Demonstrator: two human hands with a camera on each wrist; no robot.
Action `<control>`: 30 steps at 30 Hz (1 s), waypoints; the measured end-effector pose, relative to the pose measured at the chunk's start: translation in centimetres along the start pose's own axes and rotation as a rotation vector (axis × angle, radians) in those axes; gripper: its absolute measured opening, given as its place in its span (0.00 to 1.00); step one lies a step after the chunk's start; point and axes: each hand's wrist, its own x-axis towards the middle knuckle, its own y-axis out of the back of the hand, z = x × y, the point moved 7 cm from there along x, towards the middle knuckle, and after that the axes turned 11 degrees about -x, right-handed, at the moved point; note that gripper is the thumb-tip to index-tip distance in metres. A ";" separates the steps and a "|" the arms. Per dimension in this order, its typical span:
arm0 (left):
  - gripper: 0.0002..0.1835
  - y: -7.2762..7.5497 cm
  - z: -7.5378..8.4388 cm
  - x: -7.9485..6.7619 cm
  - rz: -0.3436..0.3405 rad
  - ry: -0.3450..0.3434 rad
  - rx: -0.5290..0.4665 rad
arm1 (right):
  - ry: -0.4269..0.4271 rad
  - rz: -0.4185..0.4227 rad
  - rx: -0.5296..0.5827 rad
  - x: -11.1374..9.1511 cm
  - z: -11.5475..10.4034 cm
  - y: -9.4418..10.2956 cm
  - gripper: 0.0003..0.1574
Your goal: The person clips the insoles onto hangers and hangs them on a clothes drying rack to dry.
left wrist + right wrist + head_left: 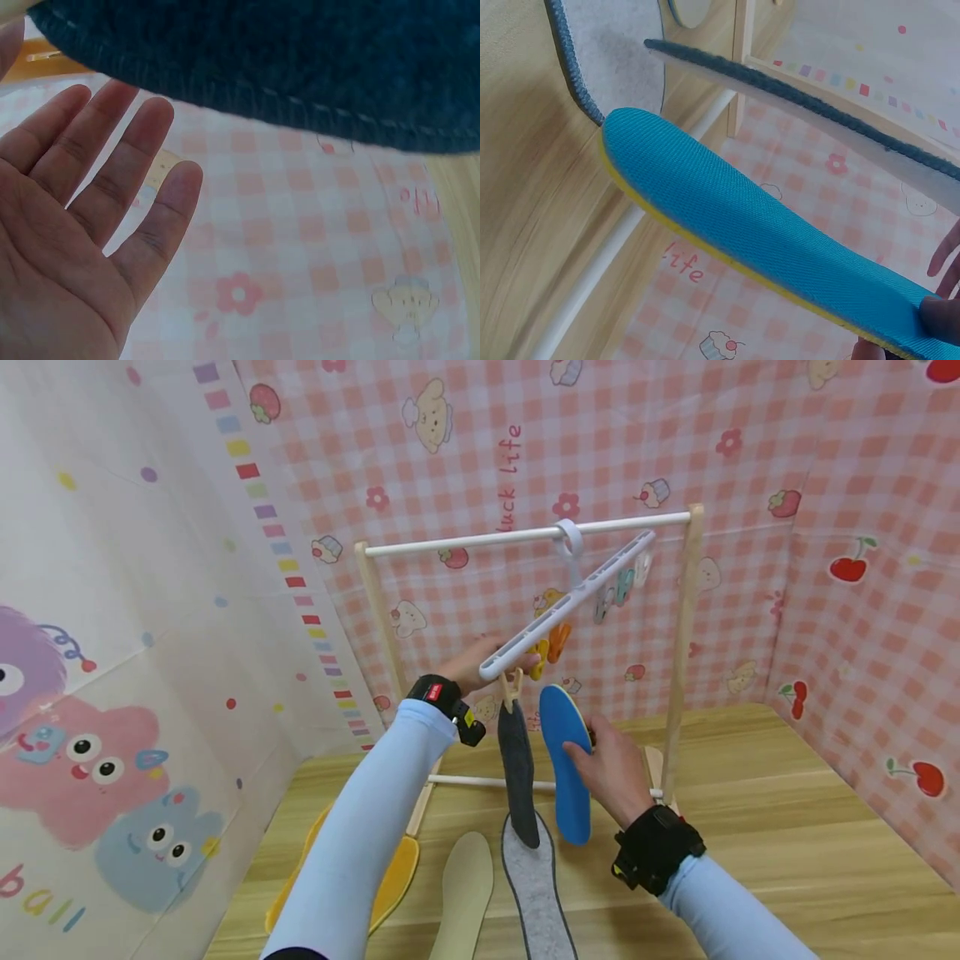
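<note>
My left hand (476,667) is raised behind the near end of a white hanger bar (570,606), its fingers by a yellow clothespin (539,660); whether they touch it is unclear. In the left wrist view, the fingers (154,127) are spread and fairly straight. A dark insole (516,768) hangs from a beige clothespin (512,687) at that end. Between thumb and fingers, my right hand (611,768) pinches a blue insole (564,760) with a yellow underside, held tilted beside the dark one. Its fingers behind the insole are mostly hidden.
The hanger hooks over a white rod (480,538) on a wooden-post rack (681,652). Orange (558,642), teal (625,585) and other clothespins hang along the bar. On the wooden table (757,810) lie a grey insole (536,893), a cream insole (467,889) and yellow insoles (397,877).
</note>
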 end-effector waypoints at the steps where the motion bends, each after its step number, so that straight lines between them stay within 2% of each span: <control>1: 0.17 -0.2 0.0 0.2 -0.008 -0.006 -0.012 | 0.004 0.005 0.000 -0.1 0.1 0.1 0.23; 9: 0.18 -0.9 0.1 0.6 -0.002 0.025 -0.039 | 0.018 0.039 -0.002 -0.8 0.6 0.6 0.21; 19: 0.19 -2.1 1.5 0.8 -0.010 0.030 -0.106 | 0.003 0.034 0.014 -1.1 1.0 1.1 0.21; 25: 0.20 -2.1 1.3 1.5 0.054 0.000 -0.067 | -0.001 0.034 0.023 -1.1 1.2 1.2 0.20; 30: 0.18 -2.5 1.6 1.3 0.100 -0.049 -0.122 | -0.002 0.031 0.022 -1.0 1.1 1.3 0.21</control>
